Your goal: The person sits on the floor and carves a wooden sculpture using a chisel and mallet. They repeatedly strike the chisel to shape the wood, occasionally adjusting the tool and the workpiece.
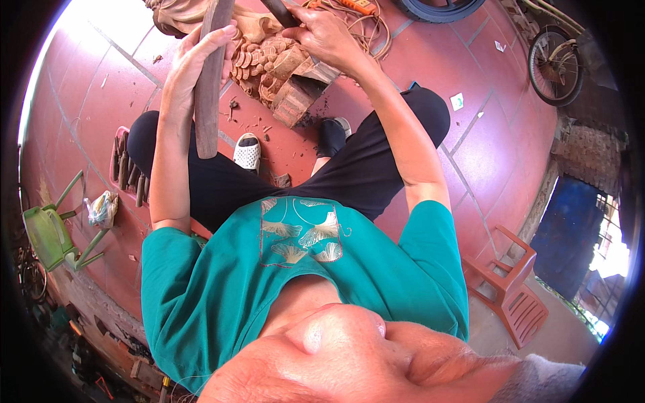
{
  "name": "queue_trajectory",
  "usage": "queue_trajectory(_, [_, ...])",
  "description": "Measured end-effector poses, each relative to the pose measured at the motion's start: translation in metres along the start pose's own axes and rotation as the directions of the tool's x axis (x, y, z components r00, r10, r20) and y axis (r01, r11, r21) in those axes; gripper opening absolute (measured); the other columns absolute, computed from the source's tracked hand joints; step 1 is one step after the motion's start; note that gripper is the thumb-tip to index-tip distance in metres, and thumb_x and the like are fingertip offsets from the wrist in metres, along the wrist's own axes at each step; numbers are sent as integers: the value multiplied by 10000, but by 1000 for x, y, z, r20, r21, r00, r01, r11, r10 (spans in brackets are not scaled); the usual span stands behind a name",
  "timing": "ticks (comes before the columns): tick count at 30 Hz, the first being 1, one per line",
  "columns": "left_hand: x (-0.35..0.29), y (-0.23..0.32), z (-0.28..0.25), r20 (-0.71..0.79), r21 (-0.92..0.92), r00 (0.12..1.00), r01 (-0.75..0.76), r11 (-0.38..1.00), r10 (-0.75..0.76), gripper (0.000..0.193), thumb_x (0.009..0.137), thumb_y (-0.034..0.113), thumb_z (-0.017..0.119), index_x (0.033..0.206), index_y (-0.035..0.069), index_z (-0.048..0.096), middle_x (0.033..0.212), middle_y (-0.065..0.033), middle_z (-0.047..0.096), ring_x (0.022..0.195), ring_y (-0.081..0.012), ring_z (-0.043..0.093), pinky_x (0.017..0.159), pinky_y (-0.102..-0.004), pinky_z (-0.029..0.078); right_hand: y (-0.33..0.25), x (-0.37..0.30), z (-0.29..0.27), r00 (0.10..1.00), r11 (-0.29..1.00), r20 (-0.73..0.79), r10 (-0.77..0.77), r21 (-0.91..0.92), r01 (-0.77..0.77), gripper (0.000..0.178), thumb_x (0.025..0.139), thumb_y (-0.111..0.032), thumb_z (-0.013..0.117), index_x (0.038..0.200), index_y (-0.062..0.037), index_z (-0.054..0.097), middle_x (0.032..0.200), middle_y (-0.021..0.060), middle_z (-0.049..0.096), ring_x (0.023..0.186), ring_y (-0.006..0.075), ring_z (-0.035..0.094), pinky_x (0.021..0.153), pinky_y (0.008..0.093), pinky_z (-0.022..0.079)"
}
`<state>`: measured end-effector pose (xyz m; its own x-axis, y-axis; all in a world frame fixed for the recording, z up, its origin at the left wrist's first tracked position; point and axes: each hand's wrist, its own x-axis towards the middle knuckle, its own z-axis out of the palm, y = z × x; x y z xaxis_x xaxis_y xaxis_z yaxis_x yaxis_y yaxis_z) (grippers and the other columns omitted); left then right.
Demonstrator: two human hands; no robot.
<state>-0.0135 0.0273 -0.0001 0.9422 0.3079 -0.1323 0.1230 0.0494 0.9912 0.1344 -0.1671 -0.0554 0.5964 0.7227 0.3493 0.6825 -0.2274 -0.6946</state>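
L hand (195,64) – fingers wrapped round a dark wooden mallet (208,87); R hand (322,33) – fingers clamped on a chisel handle (281,12) above the scaly wood carving (282,74).

The left hand (191,67) grips a long dark wooden mallet (209,87) while the right hand (326,33) holds a chisel (281,12) against the carved wood block (282,74).

— What sits on the red tiled floor (484,154)?
— A red plastic chair (514,285), a green chair (50,232), a bicycle wheel (554,64).
— And near the knee?
— A tray of chisels (127,171).
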Motion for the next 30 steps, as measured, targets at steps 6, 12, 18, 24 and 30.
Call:
queue_trajectory(6, [-1, -1, -2, -5, -7, 1000, -2, 1000, 2, 549, 901, 395, 696, 1261, -11, 615, 736, -3, 581, 508, -55, 546, 448, -200, 430, -14, 1, -5, 999, 992, 43, 21, -127, -15, 309, 885, -154, 667, 1183, -79, 638, 939, 172, 712, 901, 387, 670, 759, 468, 520])
queue_trajectory(12, [-2, -1, -1, -2, -15, 1000, -19, 1000, 19, 548, 905, 391, 696, 1259, -20, 614, 741, -4, 582, 510, -53, 543, 452, -195, 428, 5, 2, 7, 1000, 994, 3, -6, -111, 7, 311, 893, -191, 673, 1186, -94, 639, 927, 191, 695, 890, 402, 665, 750, 482, 516])
queue_trajectory(18, [-1, -4, -1, 6, -14, 1000, -12, 1000, 13, 552, 901, 394, 703, 1253, -23, 618, 742, -3, 583, 511, -52, 543, 461, -192, 429, 7, 3, 12, 1000, 987, 14, 8, -159, -6, 290, 896, -220, 685, 1149, -85, 636, 879, 201, 683, 883, 406, 663, 743, 495, 512])
queue_trajectory(24, [-1, -5, -2, 1, 0, 1000, -13, 1000, 13, 580, 890, 404, 715, 1261, -31, 614, 743, 0, 584, 517, -51, 545, 472, -190, 431, 2, 5, 7, 999, 987, 15, -49, -151, 51, 306, 888, -239, 699, 1149, -91, 639, 863, 190, 693, 869, 402, 672, 737, 492, 521])
queue_trajectory(30, [-2, -3, -1, 3, 0, 1000, -2, 1000, 2, 574, 891, 396, 716, 1263, -29, 614, 743, 0, 585, 518, -50, 549, 468, -192, 432, 1, 7, 8, 999, 985, 31, -41, -165, 46, 334, 878, -223, 704, 1182, -99, 644, 891, 183, 707, 872, 388, 683, 728, 480, 533])
